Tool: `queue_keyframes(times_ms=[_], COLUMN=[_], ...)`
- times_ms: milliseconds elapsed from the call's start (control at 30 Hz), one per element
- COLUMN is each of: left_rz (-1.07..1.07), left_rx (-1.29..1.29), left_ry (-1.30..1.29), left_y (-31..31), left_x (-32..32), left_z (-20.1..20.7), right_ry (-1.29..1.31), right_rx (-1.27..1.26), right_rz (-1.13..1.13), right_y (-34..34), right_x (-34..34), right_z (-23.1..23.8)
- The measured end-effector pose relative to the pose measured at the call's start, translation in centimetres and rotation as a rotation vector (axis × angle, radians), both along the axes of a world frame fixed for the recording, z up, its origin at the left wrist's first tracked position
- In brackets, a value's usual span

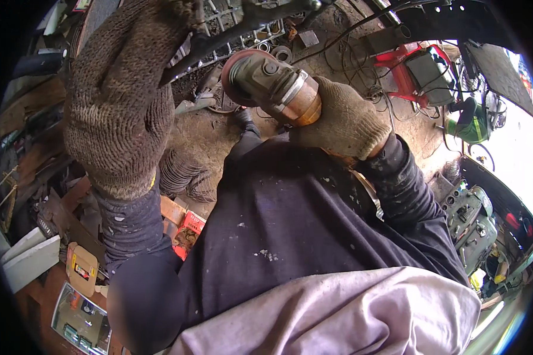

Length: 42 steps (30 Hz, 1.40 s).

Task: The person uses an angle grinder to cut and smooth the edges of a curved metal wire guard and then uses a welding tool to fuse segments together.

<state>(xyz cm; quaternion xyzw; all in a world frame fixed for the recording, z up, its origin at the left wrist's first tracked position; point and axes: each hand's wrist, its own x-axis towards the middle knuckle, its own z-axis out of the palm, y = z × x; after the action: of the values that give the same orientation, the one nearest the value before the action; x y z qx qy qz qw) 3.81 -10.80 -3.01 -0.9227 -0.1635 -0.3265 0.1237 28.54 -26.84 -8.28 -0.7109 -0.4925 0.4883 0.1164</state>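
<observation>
My right hand, in a tan knitted work glove, is wrapped round the orange body of an angle grinder. The grinder's metal head points up and left, with a round reddish-brown disc at its end. Large and close on the left is my left hand, in a brown knitted glove. Its fingers close at the top on a dark, curved metal bar, which runs up to the right with a knobbed far end. The fingertips are partly hidden. A gap separates the disc from the bar.
Behind the bar lies a metal grid. Metal rings and cables lie on the dirt floor. A red plastic stool stands right, bearing a grey box. Coiled wire and a red box lie left.
</observation>
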Motion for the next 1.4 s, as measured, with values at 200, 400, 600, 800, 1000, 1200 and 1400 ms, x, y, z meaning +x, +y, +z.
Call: queue_keyframes(times_ms=[200, 400, 600, 800, 1000, 1200, 1400], left_rz=[0.092, 0.070, 0.162, 0.139, 0.081, 0.094, 0.109], left_rx=[0.064, 0.036, 0.051, 0.046, -0.040, -0.011, -0.012], left_ry=[0.013, -0.031, -0.011, -0.046, -0.071, -0.070, -0.074], left_y=[-0.1, -0.5, -1.2, -1.3, -1.3, -1.3, -1.8], left_x=[-0.9, -0.7, 0.2, -0.7, -1.9, -2.5, -2.1], left_z=[-0.5, -0.3, -0.4, -0.8, -0.7, -1.0, -1.3], right_ry=[0.001, -0.116, -0.145, -0.054, 0.025, 0.040, -0.108], right_rx=[0.022, 0.041, 0.149, 0.194, 0.190, 0.213, -0.005], right_rz=[0.017, 0.055, 0.110, 0.122, 0.114, 0.116, 0.148], right_y=[0.2, 1.3, 1.5, 1.3, 1.7, 1.9, 2.5], right_x=[-0.4, -1.6, -1.9, -1.3, -2.5, -2.6, -2.5], right_z=[0.0, 0.9, 0.5, -0.9, -0.2, -0.8, 1.1])
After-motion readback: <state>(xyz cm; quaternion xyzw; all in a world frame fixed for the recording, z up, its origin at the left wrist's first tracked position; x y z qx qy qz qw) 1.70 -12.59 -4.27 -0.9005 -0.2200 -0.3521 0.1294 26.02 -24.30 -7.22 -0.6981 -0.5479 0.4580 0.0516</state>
